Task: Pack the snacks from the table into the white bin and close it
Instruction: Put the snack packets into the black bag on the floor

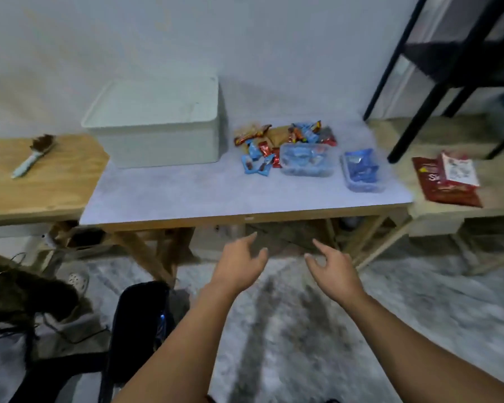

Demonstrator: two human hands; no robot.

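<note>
Now both hands, left hand [240,261] and right hand [332,269], hang spread and empty, so a hasty grab could knock loose snacks [274,146] off the worktop [186,190] before the lidded white bin [157,123] opens.

Both hands, left [240,264] and right [332,270], hover empty before the table [186,196] holding lidded white bin [157,123] and snacks [285,146]

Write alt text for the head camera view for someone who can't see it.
Two open hands, left and right, reach toward a table holding a lidded white bin, a snack pile and two clear tubs.
</note>
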